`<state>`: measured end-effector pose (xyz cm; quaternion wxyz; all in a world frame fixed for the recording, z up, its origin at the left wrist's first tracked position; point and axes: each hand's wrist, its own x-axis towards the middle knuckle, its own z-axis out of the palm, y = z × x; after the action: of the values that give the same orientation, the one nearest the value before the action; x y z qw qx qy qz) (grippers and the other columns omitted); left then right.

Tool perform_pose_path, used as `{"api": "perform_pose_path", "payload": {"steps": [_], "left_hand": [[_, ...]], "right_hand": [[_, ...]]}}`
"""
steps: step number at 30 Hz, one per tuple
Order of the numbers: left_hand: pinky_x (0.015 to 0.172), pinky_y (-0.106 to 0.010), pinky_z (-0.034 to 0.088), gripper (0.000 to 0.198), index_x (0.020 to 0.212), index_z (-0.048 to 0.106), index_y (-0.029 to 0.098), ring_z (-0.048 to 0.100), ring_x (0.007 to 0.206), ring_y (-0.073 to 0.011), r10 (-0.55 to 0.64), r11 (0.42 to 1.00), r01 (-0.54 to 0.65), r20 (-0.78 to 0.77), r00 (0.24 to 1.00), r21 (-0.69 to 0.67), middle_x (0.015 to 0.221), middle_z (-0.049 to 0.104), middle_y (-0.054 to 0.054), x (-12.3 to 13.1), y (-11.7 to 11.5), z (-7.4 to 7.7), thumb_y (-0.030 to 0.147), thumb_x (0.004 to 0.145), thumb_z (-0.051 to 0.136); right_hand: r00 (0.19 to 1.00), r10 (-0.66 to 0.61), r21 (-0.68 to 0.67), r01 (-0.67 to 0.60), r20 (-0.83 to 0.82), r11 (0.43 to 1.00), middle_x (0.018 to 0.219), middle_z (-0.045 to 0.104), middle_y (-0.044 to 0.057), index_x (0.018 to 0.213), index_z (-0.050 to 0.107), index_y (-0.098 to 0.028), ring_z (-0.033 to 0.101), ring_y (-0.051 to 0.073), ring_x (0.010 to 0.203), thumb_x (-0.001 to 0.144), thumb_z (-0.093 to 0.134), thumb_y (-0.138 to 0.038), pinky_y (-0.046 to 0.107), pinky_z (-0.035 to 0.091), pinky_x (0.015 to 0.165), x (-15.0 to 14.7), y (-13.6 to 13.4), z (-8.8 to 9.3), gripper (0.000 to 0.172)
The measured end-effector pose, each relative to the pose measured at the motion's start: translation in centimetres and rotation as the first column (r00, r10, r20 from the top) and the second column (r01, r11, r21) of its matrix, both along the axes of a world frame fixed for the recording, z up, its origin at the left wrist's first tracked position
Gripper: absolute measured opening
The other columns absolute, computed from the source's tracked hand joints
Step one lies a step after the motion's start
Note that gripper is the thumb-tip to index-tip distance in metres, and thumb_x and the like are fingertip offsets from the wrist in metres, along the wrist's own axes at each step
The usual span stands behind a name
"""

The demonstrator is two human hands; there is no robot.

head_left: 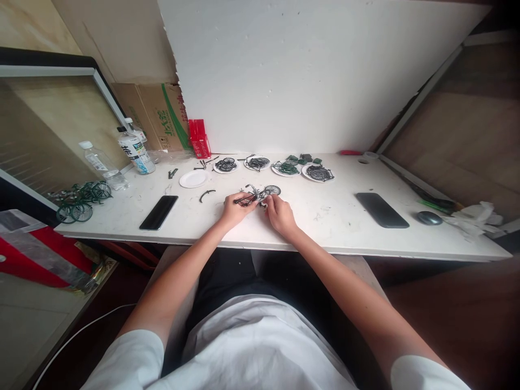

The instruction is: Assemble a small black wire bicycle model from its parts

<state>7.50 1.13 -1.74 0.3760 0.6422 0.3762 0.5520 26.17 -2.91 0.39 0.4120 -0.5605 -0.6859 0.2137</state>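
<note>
A small black and silver model bicycle is between my hands above the white table, its spoked wheel to the right. My left hand is closed round its left end. The fingers of my right hand are pinched together at its lower right side. A curved black part lies on the table left of my hands. Behind them stand a bare white plate and several plates of parts, among them wheels, green parts and black parts.
Phones lie at left and right, with a dark mouse farther right. Green model bicycles and plastic bottles stand at the left. A red box is by the back panel. The table's front edge runs below my wrists.
</note>
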Motion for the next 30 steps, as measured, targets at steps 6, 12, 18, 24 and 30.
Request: {"api": "perform_pose_path", "payload": {"steps": [6, 12, 18, 24, 30], "left_hand": [[0.076, -0.035, 0.064, 0.037, 0.092, 0.079, 0.016, 0.077, 0.085, -0.0245, 0.027, 1.0, -0.027, -0.001, 1.0, 0.013, 0.094, 0.081, -0.011, 0.1, 0.2, -0.3, 0.047, 0.073, 0.09], [0.075, -0.035, 0.063, 0.036, 0.093, 0.079, 0.017, 0.076, 0.083, -0.0243, 0.026, 1.0, -0.026, -0.006, 1.0, 0.013, 0.093, 0.081, -0.011, 0.1, 0.2, -0.2, 0.046, 0.074, 0.089], [0.075, -0.035, 0.063, 0.037, 0.089, 0.078, 0.015, 0.076, 0.083, -0.024, 0.003, 1.0, -0.002, 0.015, 1.0, -0.028, 0.09, 0.08, -0.011, 0.0, -0.3, 0.6, 0.047, 0.074, 0.089], [0.075, -0.035, 0.064, 0.037, 0.091, 0.078, 0.015, 0.076, 0.083, -0.0238, -0.001, 1.0, 0.002, 0.032, 0.999, -0.03, 0.091, 0.08, -0.011, 0.1, -0.3, 0.6, 0.046, 0.074, 0.09], [0.075, -0.035, 0.064, 0.037, 0.091, 0.078, 0.015, 0.076, 0.083, -0.0239, -0.003, 1.0, 0.003, 0.015, 1.0, -0.02, 0.091, 0.08, -0.012, 0.1, -0.3, 0.5, 0.046, 0.075, 0.089]], "right_hand": [[0.998, -0.045, -0.006, 0.045, 0.035, 0.999, 0.072, 0.071, 0.002, 0.107, 0.061, -0.024, 0.065, 0.023, 0.066, 0.105, 0.048, -0.053, 0.03, 0.037, 0.063, 0.0, 0.1, -0.1, 0.032], [1.0, 0.008, 0.011, -0.008, -0.023, 1.0, 0.07, 0.071, 0.004, 0.094, 0.062, -0.025, 0.068, 0.024, 0.073, 0.112, 0.024, -0.055, 0.032, 0.042, 0.073, 0.1, 0.0, 0.0, 0.051], [0.999, -0.038, 0.008, 0.038, -0.009, 0.999, 0.067, 0.066, -0.001, 0.11, 0.058, -0.025, 0.063, 0.023, 0.064, 0.104, 0.047, -0.055, 0.031, 0.038, 0.063, -0.1, -0.1, 0.0, 0.033], [1.0, -0.001, 0.035, 0.001, -0.019, 0.999, 0.067, 0.068, 0.0, 0.106, 0.058, -0.025, 0.064, 0.023, 0.064, 0.107, 0.041, -0.051, 0.031, 0.04, 0.065, 0.0, 0.1, -0.2, 0.031], [1.0, -0.022, 0.006, 0.022, 0.002, 1.0, 0.069, 0.069, 0.002, 0.099, 0.061, -0.024, 0.065, 0.023, 0.067, 0.107, 0.041, -0.053, 0.03, 0.039, 0.065, -0.1, 0.0, 0.1, 0.036]]}}
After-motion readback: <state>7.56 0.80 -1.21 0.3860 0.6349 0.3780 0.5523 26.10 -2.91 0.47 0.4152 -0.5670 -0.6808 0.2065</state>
